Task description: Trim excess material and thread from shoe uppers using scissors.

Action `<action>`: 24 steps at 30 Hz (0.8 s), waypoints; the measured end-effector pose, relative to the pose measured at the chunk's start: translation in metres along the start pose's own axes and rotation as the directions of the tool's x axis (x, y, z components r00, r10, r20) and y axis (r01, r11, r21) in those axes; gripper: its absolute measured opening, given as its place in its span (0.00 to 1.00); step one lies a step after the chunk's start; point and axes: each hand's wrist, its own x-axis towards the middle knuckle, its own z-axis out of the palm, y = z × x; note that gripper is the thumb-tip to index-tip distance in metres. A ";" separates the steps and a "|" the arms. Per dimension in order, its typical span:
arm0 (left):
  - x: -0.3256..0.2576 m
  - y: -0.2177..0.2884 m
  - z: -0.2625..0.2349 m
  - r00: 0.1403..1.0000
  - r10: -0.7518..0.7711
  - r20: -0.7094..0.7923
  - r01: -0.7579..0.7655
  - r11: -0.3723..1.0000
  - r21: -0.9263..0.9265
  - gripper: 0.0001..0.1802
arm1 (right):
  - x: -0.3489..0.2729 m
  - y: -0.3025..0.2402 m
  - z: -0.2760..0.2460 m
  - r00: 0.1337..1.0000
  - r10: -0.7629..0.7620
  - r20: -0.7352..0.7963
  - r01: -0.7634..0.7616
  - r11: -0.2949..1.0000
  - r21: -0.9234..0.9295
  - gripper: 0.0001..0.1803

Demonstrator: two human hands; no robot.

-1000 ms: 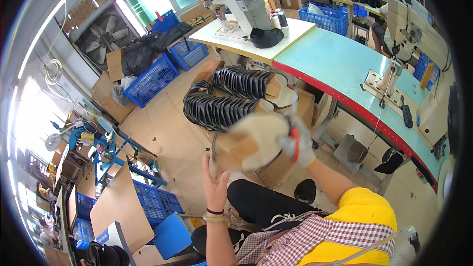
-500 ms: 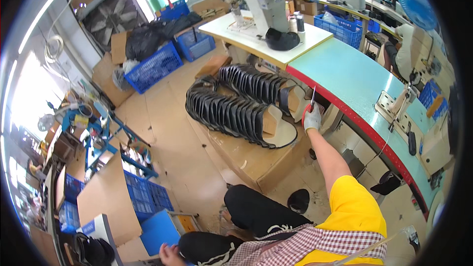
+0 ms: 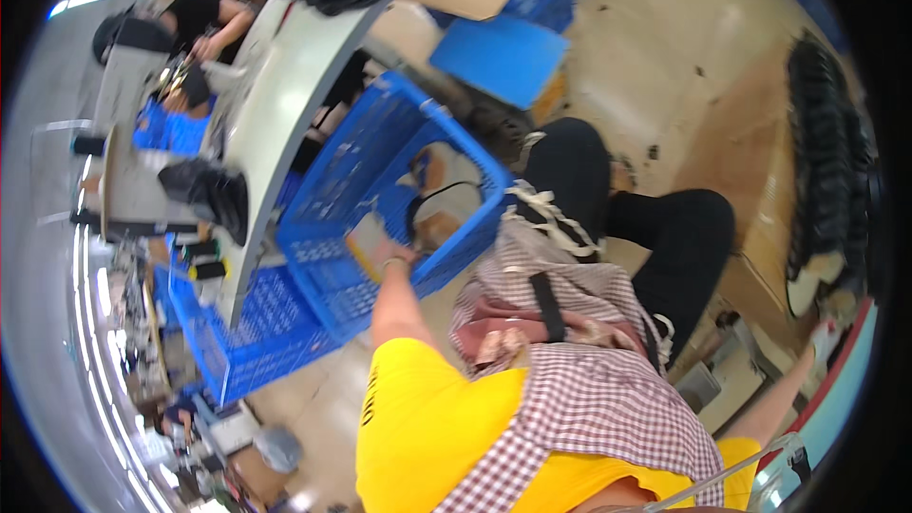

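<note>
My left hand [image 3: 388, 253] reaches down into a blue plastic crate [image 3: 328, 271] at my left side. It rests among tan pieces and a black strap [image 3: 432, 204] lying in the crate. The fingers are hidden, so I cannot tell whether they grip anything. My right arm stretches out to the lower right. My right hand [image 3: 823, 335], in a white glove, is by the near end of a row of black shoe parts [image 3: 836, 161], close to a pale piece [image 3: 806, 290]. That hand is small and blurred.
A second blue crate [image 3: 252, 351] stands beside the first, under a long grey table [image 3: 285, 85]. A blue board [image 3: 499, 57] lies on the floor. A teal table with a red edge [image 3: 841, 399] is at the lower right. Another person [image 3: 199, 19] works at the far table.
The view has swung from the worktable down to my left side. My left hand has gone into the blue crate. My right hand stays out by the row of black parts.
</note>
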 end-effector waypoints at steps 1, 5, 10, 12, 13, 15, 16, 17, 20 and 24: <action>0.011 -0.011 0.012 0.946 -0.077 0.315 0.118 0.987 -0.113 0.29 | 0.019 0.009 0.015 0.994 0.095 0.047 -0.106 0.894 0.435 0.17; 0.047 0.008 -0.041 0.879 0.086 0.469 0.032 0.971 -0.238 0.32 | -0.106 0.134 0.012 0.967 0.174 -0.185 0.109 0.374 0.921 0.19; 0.073 0.031 0.033 0.944 -0.100 0.314 0.196 0.937 -0.288 0.35 | -0.162 0.119 0.119 0.859 0.049 -0.510 0.513 -0.101 0.853 0.20; 0.075 0.041 0.054 0.945 -0.138 0.296 0.257 0.872 -0.415 0.37 | -0.172 0.122 0.141 0.867 -0.026 -0.498 0.469 -0.296 0.832 0.21; 0.069 0.054 0.060 0.888 -0.086 0.451 0.269 0.893 -0.359 0.37 | -0.182 0.120 0.156 0.863 -0.107 -0.494 0.392 -0.475 0.787 0.21; 0.067 0.063 0.060 0.811 -0.045 0.583 0.270 0.913 -0.305 0.37 | -0.188 0.119 0.181 0.837 -0.223 -0.500 0.152 -0.783 0.603 0.22; 0.074 0.054 0.058 0.770 -0.125 0.625 0.431 0.825 -0.366 0.35 | -0.182 0.127 0.184 0.822 -0.241 -0.516 0.018 -0.895 0.446 0.22; 0.080 0.048 0.063 0.707 -0.178 0.685 0.578 0.704 -0.413 0.34 | -0.180 0.127 0.185 0.741 -0.537 -0.402 -0.618 -0.780 -0.097 0.27; 0.092 0.022 0.066 0.939 0.121 0.321 0.023 0.911 -0.411 0.28 | -0.122 0.139 0.163 0.844 -0.493 -0.210 -0.490 -0.554 -0.673 0.31; 0.052 0.073 -0.065 0.981 0.026 -0.191 -0.143 0.759 -0.635 0.17 | -0.138 0.235 0.271 0.699 -0.353 0.622 0.586 -0.216 -0.781 0.24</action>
